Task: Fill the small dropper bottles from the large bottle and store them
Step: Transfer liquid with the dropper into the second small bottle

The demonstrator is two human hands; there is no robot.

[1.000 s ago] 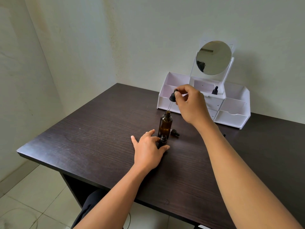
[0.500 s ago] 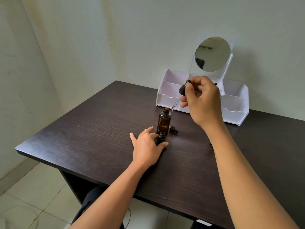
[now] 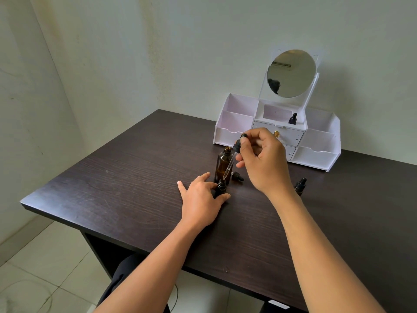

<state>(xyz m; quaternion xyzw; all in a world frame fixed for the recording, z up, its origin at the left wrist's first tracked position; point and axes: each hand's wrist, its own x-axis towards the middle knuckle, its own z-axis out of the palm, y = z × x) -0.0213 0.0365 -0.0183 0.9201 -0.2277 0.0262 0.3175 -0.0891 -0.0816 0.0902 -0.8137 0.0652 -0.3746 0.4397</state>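
The large amber bottle (image 3: 223, 163) stands open on the dark table (image 3: 126, 188). Just in front of it stands a small open dropper bottle (image 3: 221, 186), held at its base between thumb and fingers of my left hand (image 3: 200, 202). My right hand (image 3: 262, 160) pinches the black bulb of a glass dropper (image 3: 232, 161), whose tip hangs right above the small bottle's mouth. A small black dropper cap (image 3: 237, 176) lies behind. Another capped small bottle (image 3: 300, 186) stands to the right of my right wrist. A third capped bottle (image 3: 293, 119) stands in the white organizer (image 3: 316, 154).
The white organizer with drawers and side compartments carries a round mirror (image 3: 291, 73) at the table's back. Walls close in on the left and behind. The table's front edge runs across my forearms, with tiled floor (image 3: 45, 267) below.
My right hand has lifted the dropper out of the large bottle, swung it down and toward me, and its tip now hovers over the small bottle. The left hand stayed put.
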